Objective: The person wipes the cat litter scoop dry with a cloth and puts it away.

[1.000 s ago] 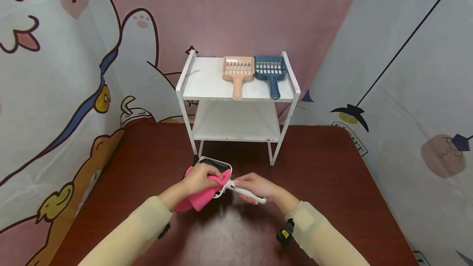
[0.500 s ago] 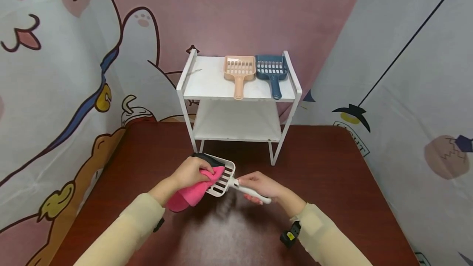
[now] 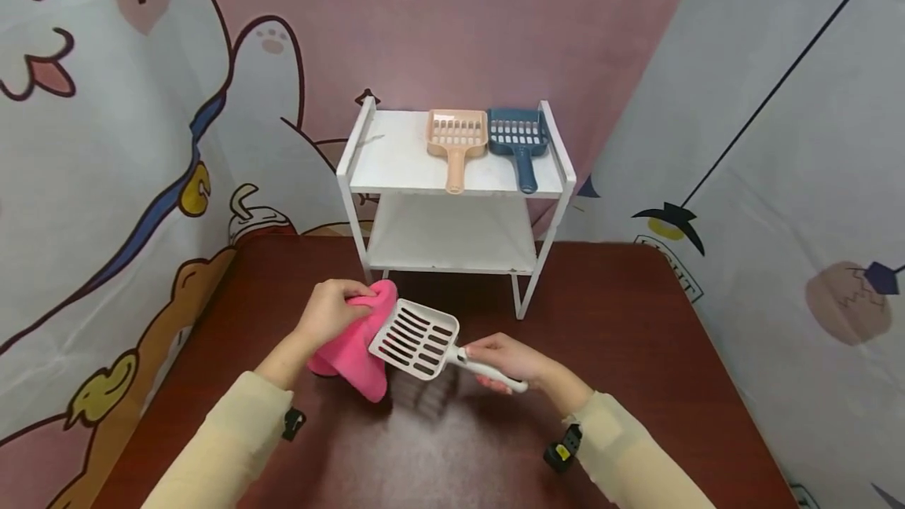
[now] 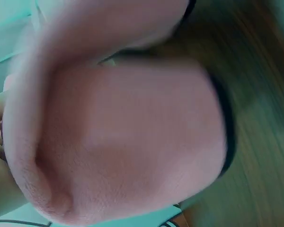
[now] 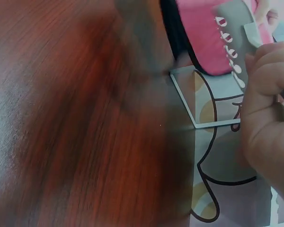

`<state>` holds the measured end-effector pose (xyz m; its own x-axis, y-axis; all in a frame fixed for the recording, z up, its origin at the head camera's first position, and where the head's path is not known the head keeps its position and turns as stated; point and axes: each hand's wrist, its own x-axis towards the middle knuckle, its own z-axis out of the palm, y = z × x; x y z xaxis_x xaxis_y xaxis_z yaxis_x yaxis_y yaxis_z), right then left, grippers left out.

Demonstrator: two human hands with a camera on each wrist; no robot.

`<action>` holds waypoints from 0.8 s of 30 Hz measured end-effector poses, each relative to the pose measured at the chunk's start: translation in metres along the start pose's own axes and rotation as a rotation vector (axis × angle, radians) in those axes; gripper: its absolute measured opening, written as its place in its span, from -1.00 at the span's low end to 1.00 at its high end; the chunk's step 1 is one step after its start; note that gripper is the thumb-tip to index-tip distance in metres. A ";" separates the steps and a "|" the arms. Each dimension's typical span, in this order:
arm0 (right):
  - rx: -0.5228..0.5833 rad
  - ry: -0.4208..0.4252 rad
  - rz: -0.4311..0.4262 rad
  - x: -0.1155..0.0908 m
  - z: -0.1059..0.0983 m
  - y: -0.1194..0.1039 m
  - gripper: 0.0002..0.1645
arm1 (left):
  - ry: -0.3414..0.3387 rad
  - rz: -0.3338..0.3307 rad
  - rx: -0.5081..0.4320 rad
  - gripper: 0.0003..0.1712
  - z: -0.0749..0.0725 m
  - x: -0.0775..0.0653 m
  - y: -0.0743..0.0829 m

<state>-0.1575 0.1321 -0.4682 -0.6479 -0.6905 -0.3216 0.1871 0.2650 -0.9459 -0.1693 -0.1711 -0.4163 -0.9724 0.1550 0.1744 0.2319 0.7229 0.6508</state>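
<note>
In the head view my left hand [image 3: 327,314] pinches a pink cloth [image 3: 357,348] near its top edge, and the rest hangs down. My right hand [image 3: 511,360] grips the handle of a white slotted litter scoop [image 3: 451,353], held tilted above the table. The scoop's front edge is beside the cloth; whether they touch I cannot tell. Filling most of the left wrist view, the cloth [image 4: 132,127] shows a fuzzy pink face and a dark border. In the right wrist view, the curled fingers of my right hand [image 5: 270,113] show, with the scoop [image 5: 234,28] beyond them.
A white two-tier rack [image 3: 452,230] stands at the back of the dark red table [image 3: 622,352]. On its top shelf lie a peach litter scoop [image 3: 456,149] and a blue one [image 3: 522,149], side by side. A printed cloth backdrop [image 3: 551,22] surrounds the table.
My left hand has drawn the cloth left and off the scoop's head, whose slots now show. The cloth's dark side has turned out of sight. My right hand and the scoop shifted slightly right.
</note>
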 end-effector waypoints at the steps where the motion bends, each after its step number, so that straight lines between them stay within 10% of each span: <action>1: -0.001 0.001 0.007 0.000 0.000 0.001 -0.48 | -0.005 0.002 -0.022 -0.82 0.001 0.000 0.003; 10: -0.057 -0.020 0.016 0.007 0.010 -0.006 -0.51 | -0.189 0.157 -0.093 -0.90 0.038 -0.001 0.034; 24: -0.088 -0.045 -0.026 -0.001 0.014 -0.005 -0.52 | -0.142 0.111 0.029 -0.89 0.051 -0.001 0.028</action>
<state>-0.1474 0.1222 -0.4631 -0.6176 -0.7267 -0.3007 0.1037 0.3038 -0.9471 -0.1629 -0.1162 -0.4362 -0.9351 0.3268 0.1370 0.3394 0.7151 0.6110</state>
